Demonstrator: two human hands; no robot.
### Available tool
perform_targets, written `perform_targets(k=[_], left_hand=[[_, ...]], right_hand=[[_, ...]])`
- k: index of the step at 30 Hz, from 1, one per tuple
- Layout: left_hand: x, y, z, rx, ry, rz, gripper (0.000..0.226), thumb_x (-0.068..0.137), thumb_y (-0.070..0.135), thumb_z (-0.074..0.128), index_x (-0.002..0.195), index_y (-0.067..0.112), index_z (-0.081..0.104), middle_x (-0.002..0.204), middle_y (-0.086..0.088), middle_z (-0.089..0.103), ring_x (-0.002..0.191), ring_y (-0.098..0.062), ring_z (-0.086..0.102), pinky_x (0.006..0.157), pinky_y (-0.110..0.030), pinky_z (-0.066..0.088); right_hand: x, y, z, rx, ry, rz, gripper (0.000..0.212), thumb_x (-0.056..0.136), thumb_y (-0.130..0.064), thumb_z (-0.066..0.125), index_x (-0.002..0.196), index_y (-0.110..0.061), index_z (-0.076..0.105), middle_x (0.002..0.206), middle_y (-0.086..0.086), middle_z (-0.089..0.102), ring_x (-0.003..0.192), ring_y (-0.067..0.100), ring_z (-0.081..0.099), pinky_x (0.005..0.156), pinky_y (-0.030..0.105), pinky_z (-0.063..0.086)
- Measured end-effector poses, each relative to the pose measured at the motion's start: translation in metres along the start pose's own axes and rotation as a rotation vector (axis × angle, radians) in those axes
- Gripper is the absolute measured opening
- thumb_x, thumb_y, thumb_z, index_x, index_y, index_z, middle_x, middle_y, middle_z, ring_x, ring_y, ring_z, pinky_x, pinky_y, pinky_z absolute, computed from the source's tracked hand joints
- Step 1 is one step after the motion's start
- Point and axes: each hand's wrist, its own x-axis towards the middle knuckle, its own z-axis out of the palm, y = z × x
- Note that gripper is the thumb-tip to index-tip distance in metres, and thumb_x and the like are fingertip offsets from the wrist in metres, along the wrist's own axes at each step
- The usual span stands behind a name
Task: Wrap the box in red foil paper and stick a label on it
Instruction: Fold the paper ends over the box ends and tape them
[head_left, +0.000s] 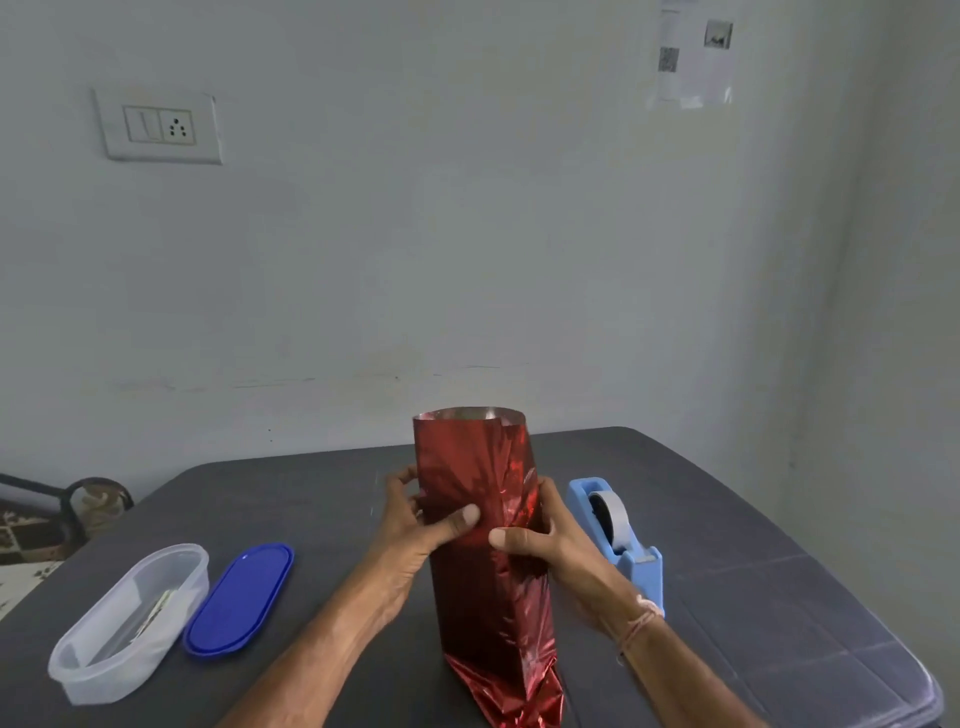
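Red foil paper (483, 545) stands as a tall tube (top end open) on the dark table (779, 597), clasped by the left hand (415, 519) and right hand (540, 540), thumbs pressing its front. The clear tub (130, 623) holds paper slips; its blue lid (239, 597) lies beside it.

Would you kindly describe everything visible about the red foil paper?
The red foil paper is shiny and crinkled, red outside and silvery inside, rolled into an upright tube around something hidden. Its top end is open; its lower end is loose and crumpled. The left hand and right hand grip its middle, thumbs on the front, above the dark table.
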Motion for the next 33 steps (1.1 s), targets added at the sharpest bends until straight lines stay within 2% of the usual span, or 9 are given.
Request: perform_targets(k=[5, 8, 11, 15, 20, 23, 25, 28, 33], left_hand=[[-0.010, 0.002, 0.000, 0.083, 0.039, 0.108, 0.105, 0.048, 0.032, 0.101, 0.132, 0.022, 0.038, 0.118, 0.000, 0.069, 0.098, 0.000, 0.071, 0.077, -0.016, 0.056], [-0.016, 0.004, 0.007, 0.155, 0.159, 0.216, 0.098, 0.059, 0.019, 0.100, 0.129, 0.017, 0.032, 0.114, 0.006, 0.063, 0.091, 0.012, 0.067, 0.072, -0.009, 0.053], [-0.018, -0.002, 0.012, 0.246, 0.250, 0.296, 0.100, 0.052, 0.049, 0.099, 0.123, 0.028, 0.031, 0.117, 0.011, 0.061, 0.098, 0.010, 0.066, 0.078, -0.015, 0.055], [-0.022, -0.002, 0.023, 0.329, 0.258, 0.348, 0.085, 0.059, 0.046, 0.093, 0.119, 0.027, 0.036, 0.112, 0.010, 0.062, 0.095, 0.013, 0.065, 0.071, -0.009, 0.052], [-0.013, -0.003, 0.023, 0.447, 0.259, 0.366, 0.084, 0.061, 0.073, 0.082, 0.118, 0.036, 0.033, 0.117, 0.011, 0.060, 0.103, 0.001, 0.064, 0.078, -0.020, 0.054], [-0.013, -0.005, 0.018, 0.473, 0.197, 0.357, 0.068, 0.073, 0.049, 0.087, 0.118, 0.037, 0.037, 0.123, 0.012, 0.058, 0.107, 0.007, 0.060, 0.082, -0.013, 0.051], [-0.014, -0.007, 0.012, 0.466, 0.189, 0.383, 0.065, 0.074, 0.038, 0.090, 0.120, 0.041, 0.044, 0.126, 0.016, 0.056, 0.112, 0.014, 0.054, 0.091, -0.019, 0.053], [-0.015, -0.007, 0.005, 0.492, 0.217, 0.449, 0.066, 0.072, 0.037, 0.091, 0.124, 0.040, 0.051, 0.128, 0.020, 0.055, 0.119, 0.012, 0.051, 0.098, -0.036, 0.055], [-0.015, -0.006, 0.001, 0.520, 0.183, 0.512, 0.056, 0.072, 0.048, 0.088, 0.121, 0.041, 0.061, 0.136, 0.027, 0.046, 0.131, 0.006, 0.046, 0.097, -0.035, 0.056]], right_hand=[[0.002, -0.011, -0.014, -0.051, -0.136, 0.000, 0.063, 0.084, -0.018, 0.077, 0.142, -0.022, 0.053, 0.136, 0.009, 0.067, 0.128, 0.028, 0.062, 0.113, 0.046, 0.045], [0.005, -0.015, -0.019, -0.146, -0.141, -0.028, 0.072, 0.088, -0.025, 0.078, 0.151, -0.038, 0.046, 0.144, -0.002, 0.062, 0.135, 0.016, 0.056, 0.113, 0.038, 0.044], [0.005, -0.014, -0.017, -0.193, -0.076, -0.079, 0.079, 0.092, -0.026, 0.078, 0.156, -0.043, 0.035, 0.147, -0.009, 0.057, 0.138, 0.009, 0.052, 0.111, 0.033, 0.048], [-0.001, -0.010, -0.006, -0.243, -0.010, -0.165, 0.065, 0.098, -0.021, 0.070, 0.155, -0.031, 0.039, 0.144, -0.011, 0.061, 0.137, 0.008, 0.054, 0.109, 0.029, 0.048], [-0.003, -0.007, -0.006, -0.210, 0.066, -0.193, 0.062, 0.099, -0.017, 0.068, 0.155, -0.023, 0.042, 0.144, -0.012, 0.062, 0.137, 0.007, 0.054, 0.113, 0.029, 0.046], [-0.004, -0.004, -0.007, -0.196, 0.107, -0.199, 0.060, 0.098, -0.015, 0.068, 0.153, -0.023, 0.044, 0.142, -0.010, 0.064, 0.135, 0.009, 0.057, 0.113, 0.031, 0.047], [-0.004, -0.003, -0.010, -0.187, 0.145, -0.204, 0.059, 0.098, -0.017, 0.069, 0.152, -0.024, 0.046, 0.142, -0.008, 0.064, 0.136, 0.012, 0.056, 0.115, 0.038, 0.046], [-0.002, -0.003, -0.012, -0.178, 0.174, -0.228, 0.054, 0.098, -0.016, 0.069, 0.147, -0.027, 0.051, 0.138, -0.007, 0.067, 0.133, 0.011, 0.059, 0.112, 0.036, 0.049], [-0.002, -0.006, -0.008, -0.195, 0.206, -0.273, 0.045, 0.097, -0.013, 0.070, 0.138, -0.027, 0.058, 0.127, -0.011, 0.072, 0.123, 0.003, 0.064, 0.099, 0.022, 0.054]])
